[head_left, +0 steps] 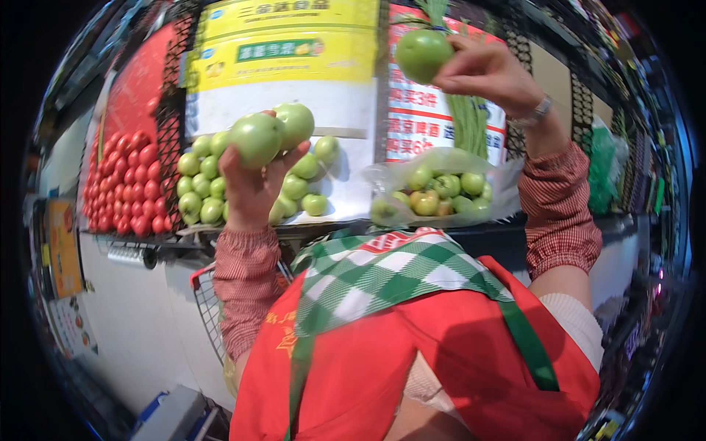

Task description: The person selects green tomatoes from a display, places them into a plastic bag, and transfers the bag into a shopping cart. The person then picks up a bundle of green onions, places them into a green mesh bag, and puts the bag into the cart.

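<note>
My left hand (252, 184) is raised over the stand and holds two green tomatoes (257, 140), side by side and touching. Up at the right, my right hand (485, 69) grips a single green tomato (423, 55) between thumb and fingers. Beneath and around the left hand lie more green tomatoes (201, 183) in a pile, partly hidden by that hand. A clear plastic bag (504, 176) of green tomatoes (472, 183), a few tinged orange, rests below my right hand.
Red tomatoes (129, 182) fill the far-left section behind a black mesh divider (172, 110). Long green beans (466, 127) lie behind the right hand. A yellow and white carton panel (284, 60) lines the middle. A shopping cart (208, 303) stands at my left, a green bag (602, 165) at right.
</note>
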Demonstrator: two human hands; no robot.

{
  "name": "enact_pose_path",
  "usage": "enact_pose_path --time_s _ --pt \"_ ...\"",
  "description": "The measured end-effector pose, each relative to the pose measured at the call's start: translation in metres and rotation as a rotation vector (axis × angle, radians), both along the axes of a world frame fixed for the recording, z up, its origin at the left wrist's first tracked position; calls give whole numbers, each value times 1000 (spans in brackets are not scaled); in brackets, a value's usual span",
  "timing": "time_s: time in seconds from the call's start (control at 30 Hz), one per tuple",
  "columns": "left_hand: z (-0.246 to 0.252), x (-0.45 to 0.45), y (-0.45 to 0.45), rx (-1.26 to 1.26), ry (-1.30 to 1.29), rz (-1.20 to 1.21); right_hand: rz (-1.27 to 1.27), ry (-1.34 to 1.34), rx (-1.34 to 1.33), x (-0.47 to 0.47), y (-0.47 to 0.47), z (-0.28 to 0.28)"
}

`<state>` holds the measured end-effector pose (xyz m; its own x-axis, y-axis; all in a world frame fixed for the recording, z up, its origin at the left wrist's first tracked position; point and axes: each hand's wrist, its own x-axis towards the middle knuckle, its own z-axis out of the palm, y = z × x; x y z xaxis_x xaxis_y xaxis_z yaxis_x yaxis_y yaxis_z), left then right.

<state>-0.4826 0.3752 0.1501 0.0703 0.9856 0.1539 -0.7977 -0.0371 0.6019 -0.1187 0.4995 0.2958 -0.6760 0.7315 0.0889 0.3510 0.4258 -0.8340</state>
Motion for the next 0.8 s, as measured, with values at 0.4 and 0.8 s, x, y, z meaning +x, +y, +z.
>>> enact_pose_path --time_s 0.4,0.8 --pt "25 209 31 -191 653 -1060 -347 -365 -419 111 -116 -118" --pt "1 139 47 203 935 -250 -508 -747 138 119 -153 -125"
